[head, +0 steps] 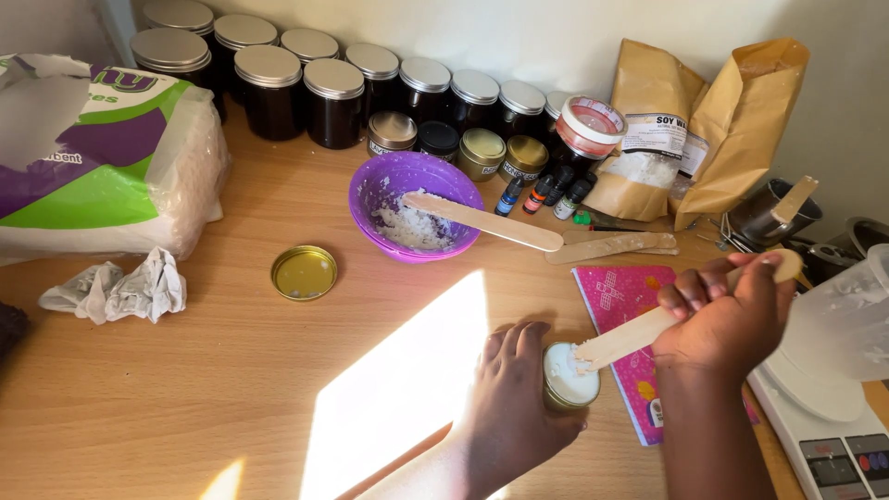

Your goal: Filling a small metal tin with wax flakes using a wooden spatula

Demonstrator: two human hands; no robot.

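My left hand [512, 398] wraps around a small gold tin [569, 378] filled with white wax, holding it on the wooden table [231, 370]. My right hand [727, 315] grips a flat wooden stick [630, 338] whose tip rests on the wax in the tin. The tin's gold lid [304, 272] lies flat on the table to the left. A purple bowl [374, 190] with white wax flakes and another wooden stick [482, 220] across it stands behind.
Rows of dark jars with metal lids [333, 97] line the back wall. Brown paper bags [704, 120], small dropper bottles [546, 194], a pink notebook [625, 296], a white scale [824, 435] with a plastic jug [847, 319], a plastic package [102, 157] and crumpled tissue [116, 289] surround the work area.
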